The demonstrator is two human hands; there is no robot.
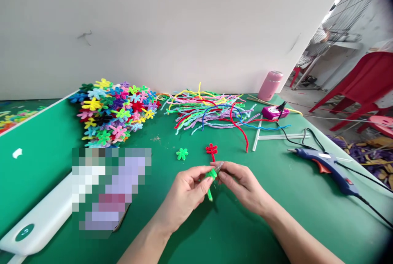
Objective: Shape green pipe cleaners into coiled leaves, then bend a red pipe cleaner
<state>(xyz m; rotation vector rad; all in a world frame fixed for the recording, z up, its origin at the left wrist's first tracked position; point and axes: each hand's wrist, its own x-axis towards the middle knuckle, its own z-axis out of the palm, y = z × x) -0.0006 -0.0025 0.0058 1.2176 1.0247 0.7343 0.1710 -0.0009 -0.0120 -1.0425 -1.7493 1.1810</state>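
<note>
My left hand point(186, 192) pinches a green pipe cleaner point(210, 182) that is bent at its top, with its tail hanging toward me. My right hand point(241, 184) meets it from the right and grips a small clear-tipped tool point(218, 168) pressed against the green piece. Just beyond my fingers lie a red pipe-cleaner flower point(211, 150) with a stem and a green flower point(182, 154), flat on the green table point(276, 223).
A heap of coloured flowers point(113, 112) sits back left, loose pipe cleaners point(208, 112) back centre. A blue glue gun point(330, 168) with its cord lies right, near clear glue sticks point(278, 136), a pink box point(274, 112) and a pink bottle point(270, 85). A white device point(39, 219) lies front left.
</note>
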